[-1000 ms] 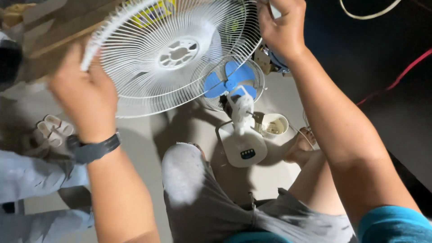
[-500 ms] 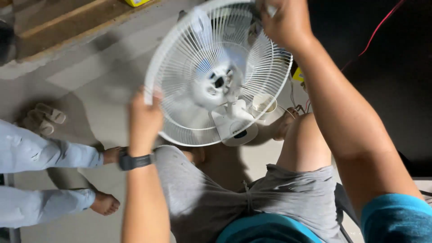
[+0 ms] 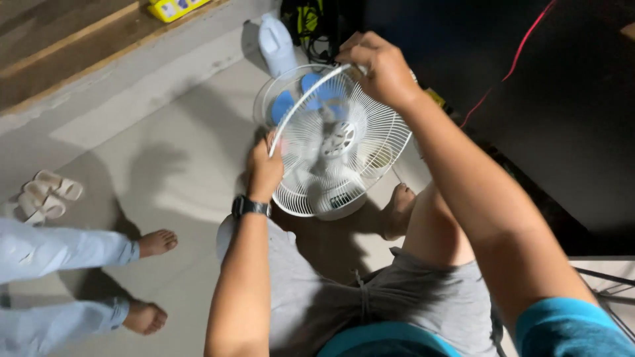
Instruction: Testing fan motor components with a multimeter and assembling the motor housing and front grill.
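Note:
I hold a round white wire fan grille [image 3: 360, 132] in both hands over a small white table fan with blue blades [image 3: 311, 92] standing on the floor between my legs. My left hand [image 3: 263, 173], with a black watch on the wrist, grips the grille's lower left rim. My right hand [image 3: 378, 66] grips the upper right rim. The grille is tilted and partly covers the fan's body and base [image 3: 337, 205]. The blue blades show behind the grille's upper left.
Another person's bare feet [image 3: 155, 243] and light-blue trouser legs are at the left. A pair of pale sandals [image 3: 46, 195] lies farther left. A white plastic jug [image 3: 276, 43] stands beyond the fan, a wooden step with a yellow object [image 3: 173, 8] behind, a red cable [image 3: 522, 49] at right.
The grille has come down from near my face toward the fan, and both hands moved with it. The view tilted, and more floor and the fan blades show.

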